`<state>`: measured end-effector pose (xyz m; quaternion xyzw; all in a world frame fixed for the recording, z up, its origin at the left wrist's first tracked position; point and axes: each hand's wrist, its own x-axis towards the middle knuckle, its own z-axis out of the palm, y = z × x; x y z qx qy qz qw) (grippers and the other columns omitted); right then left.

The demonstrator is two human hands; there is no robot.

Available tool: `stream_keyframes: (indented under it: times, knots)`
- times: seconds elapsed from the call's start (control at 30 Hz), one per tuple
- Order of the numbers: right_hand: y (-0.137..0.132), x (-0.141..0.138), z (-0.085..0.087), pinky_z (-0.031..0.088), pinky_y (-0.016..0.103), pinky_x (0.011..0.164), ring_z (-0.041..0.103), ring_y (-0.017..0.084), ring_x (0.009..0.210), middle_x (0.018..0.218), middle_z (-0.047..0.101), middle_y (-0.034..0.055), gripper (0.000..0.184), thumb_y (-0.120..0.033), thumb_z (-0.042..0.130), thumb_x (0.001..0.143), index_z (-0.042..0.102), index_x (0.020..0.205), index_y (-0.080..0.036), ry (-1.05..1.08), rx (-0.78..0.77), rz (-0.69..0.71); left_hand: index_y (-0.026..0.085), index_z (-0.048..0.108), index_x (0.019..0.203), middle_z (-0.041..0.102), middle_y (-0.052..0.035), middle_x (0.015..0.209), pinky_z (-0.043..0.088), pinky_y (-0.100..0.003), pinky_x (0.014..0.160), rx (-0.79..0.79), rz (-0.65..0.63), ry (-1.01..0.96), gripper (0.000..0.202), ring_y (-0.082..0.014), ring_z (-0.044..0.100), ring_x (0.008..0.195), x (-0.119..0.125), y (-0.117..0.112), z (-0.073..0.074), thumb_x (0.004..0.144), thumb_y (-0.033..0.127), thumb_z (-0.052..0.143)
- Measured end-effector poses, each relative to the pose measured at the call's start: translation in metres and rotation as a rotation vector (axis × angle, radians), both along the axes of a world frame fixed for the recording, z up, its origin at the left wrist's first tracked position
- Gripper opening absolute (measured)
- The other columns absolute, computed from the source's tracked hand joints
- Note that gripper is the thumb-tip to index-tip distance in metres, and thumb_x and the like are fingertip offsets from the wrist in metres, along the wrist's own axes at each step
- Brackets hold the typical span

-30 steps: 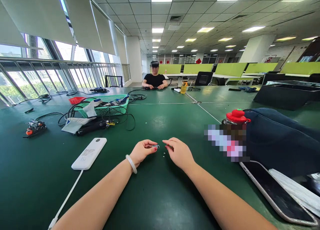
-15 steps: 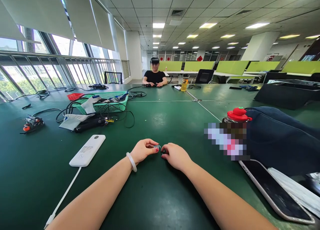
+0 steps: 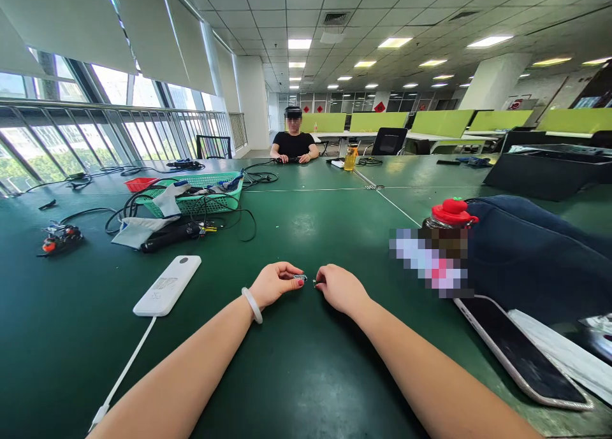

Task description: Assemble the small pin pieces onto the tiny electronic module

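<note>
My left hand [image 3: 276, 283], with a pale bangle on its wrist, pinches a small circuit board [image 3: 300, 277] between thumb and fingers. The board's free end points right, toward my right hand [image 3: 340, 288]. That hand is closed, and a tiny light-coloured piece [image 3: 314, 282] peeks out at its fingertips; its kind is too small to make out. A narrow gap separates the board from this piece. Both hands are low over the dark green table [image 3: 296, 369]. The fingers hide much of what each hand holds.
To the left lies a white power bank [image 3: 168, 286] with a white cable. Beyond it are a green basket [image 3: 217, 202] with cables and a small wired device [image 3: 62, 236]. A phone [image 3: 521, 350], dark bag [image 3: 535, 254] and red-capped bottle [image 3: 452, 213] lie right. Another person [image 3: 294, 146] sits opposite.
My right hand has shifted slightly right and turned, its fingers drawn closer together, so the tiny piece now shows at its tips. The left hand still holds the board, almost unmoved.
</note>
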<state>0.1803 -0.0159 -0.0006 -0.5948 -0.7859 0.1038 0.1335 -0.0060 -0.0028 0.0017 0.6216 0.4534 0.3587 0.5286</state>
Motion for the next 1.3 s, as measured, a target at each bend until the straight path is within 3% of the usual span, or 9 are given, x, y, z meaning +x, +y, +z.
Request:
stream_keyframes:
  times: [0.17, 0.3, 0.43, 0.83, 1.1, 1.3]
  knots:
    - [0.000, -0.003, -0.001, 0.036, 0.022, 0.064, 0.055, 0.013, 0.076, 0.084, 0.059, 0.0018, 0.013, -0.018, 0.046, 0.081, 0.059, 0.080, -0.020, -0.038, 0.005, 0.008, 0.012, 0.064, 0.084, 0.066, -0.0056, 0.073, 0.048, -0.029, 0.072, 0.007, -0.018, 0.020, 0.036, -0.0139, 0.061, 0.069, 0.000, 0.000, -0.001, 0.056, 0.032, 0.075]
    - [-0.002, -0.004, 0.001, 0.037, 0.023, 0.065, 0.056, 0.014, 0.077, 0.084, 0.058, 0.0024, 0.014, -0.030, 0.048, 0.083, 0.058, 0.081, -0.020, -0.042, 0.030, 0.007, 0.012, 0.064, 0.084, 0.066, -0.0048, 0.072, 0.047, -0.028, 0.072, 0.010, -0.025, 0.029, 0.036, -0.0130, 0.060, 0.068, 0.001, 0.000, 0.000, 0.056, 0.030, 0.075]
    - [-0.002, -0.005, 0.002, 0.037, 0.023, 0.066, 0.056, 0.013, 0.077, 0.085, 0.059, 0.0031, 0.013, -0.025, 0.047, 0.083, 0.059, 0.081, -0.019, -0.064, 0.001, 0.024, 0.012, 0.063, 0.084, 0.066, -0.0042, 0.071, 0.047, -0.028, 0.072, 0.011, -0.030, 0.043, 0.035, -0.0125, 0.060, 0.068, 0.002, 0.000, 0.000, 0.056, 0.029, 0.075]
    - [0.004, -0.002, -0.001, 0.037, 0.022, 0.062, 0.055, 0.013, 0.072, 0.081, 0.062, 0.0021, 0.014, -0.023, 0.049, 0.079, 0.062, 0.076, -0.020, 0.091, -0.075, 0.009, 0.012, 0.063, 0.085, 0.065, -0.0042, 0.071, 0.047, -0.028, 0.070, 0.046, -0.059, 0.080, 0.034, -0.0124, 0.059, 0.067, 0.002, 0.001, -0.004, 0.058, 0.027, 0.074]
    - [0.000, -0.003, 0.001, 0.036, 0.023, 0.063, 0.055, 0.014, 0.072, 0.080, 0.059, 0.0029, 0.011, -0.018, 0.050, 0.078, 0.060, 0.076, -0.019, -0.034, 0.024, 0.060, 0.012, 0.062, 0.085, 0.064, -0.0044, 0.073, 0.048, -0.028, 0.070, 0.060, -0.029, 0.088, 0.033, -0.0123, 0.058, 0.067, 0.003, 0.001, -0.003, 0.057, 0.026, 0.074]
    - [-0.004, -0.005, 0.011, 0.036, 0.022, 0.067, 0.054, 0.012, 0.075, 0.082, 0.057, 0.0017, 0.016, -0.020, 0.042, 0.084, 0.057, 0.078, -0.020, 0.052, 0.154, -0.067, 0.012, 0.062, 0.082, 0.065, -0.0047, 0.074, 0.048, -0.028, 0.071, 0.056, -0.010, 0.070, 0.033, -0.0128, 0.059, 0.069, 0.006, 0.000, -0.004, 0.055, 0.024, 0.074]
